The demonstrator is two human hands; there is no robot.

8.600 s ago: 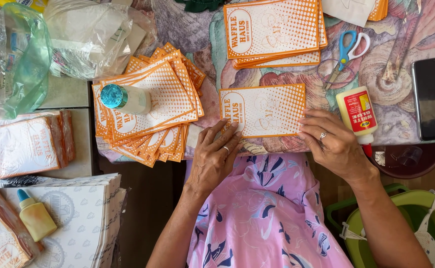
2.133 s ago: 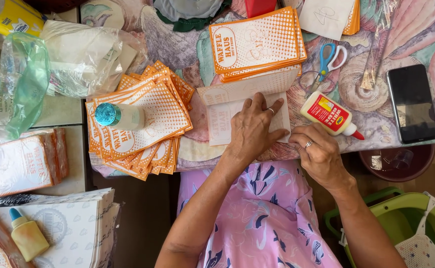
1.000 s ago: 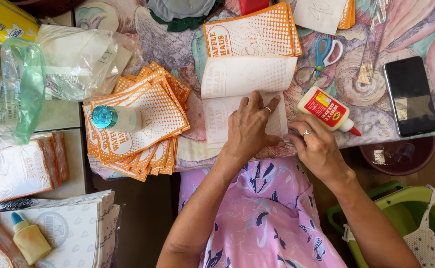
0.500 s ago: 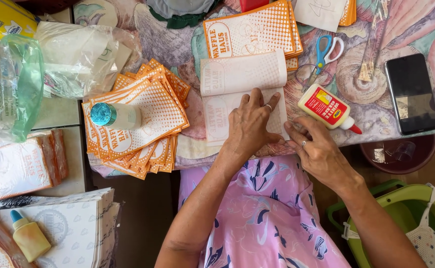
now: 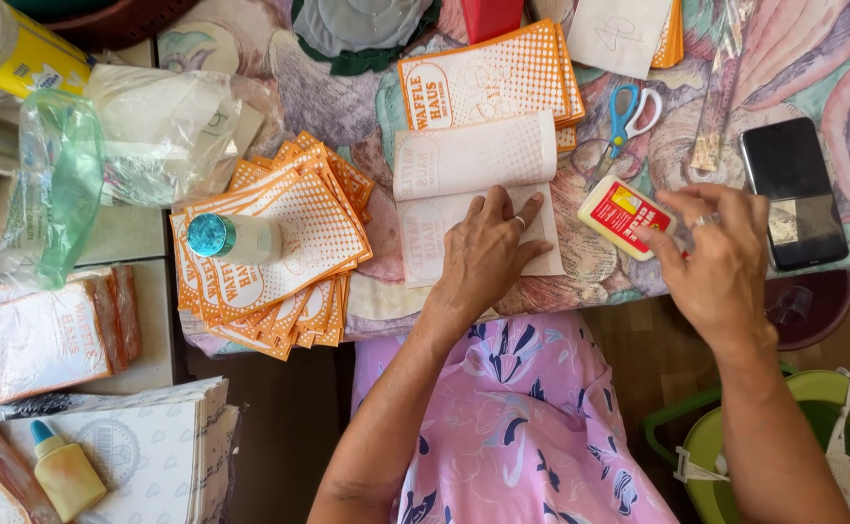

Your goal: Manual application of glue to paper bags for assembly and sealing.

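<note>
- While the left hand lies flat, fingers spread, pinning the half-folded white paper bag, the right hand closes its fingertips on the glue bottle.
- That bottle lies just right of the bag, its long axis slanting down toward the right hand.
- Orange-dotted printed bags fan out left; another stack sits above.

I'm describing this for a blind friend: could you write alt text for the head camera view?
A person's left hand presses flat on an unfolded white-and-orange paper bag while the right hand grips a small white glue bottle with a red label, on a floral tablecloth amid stacks of orange printed bags.
</note>
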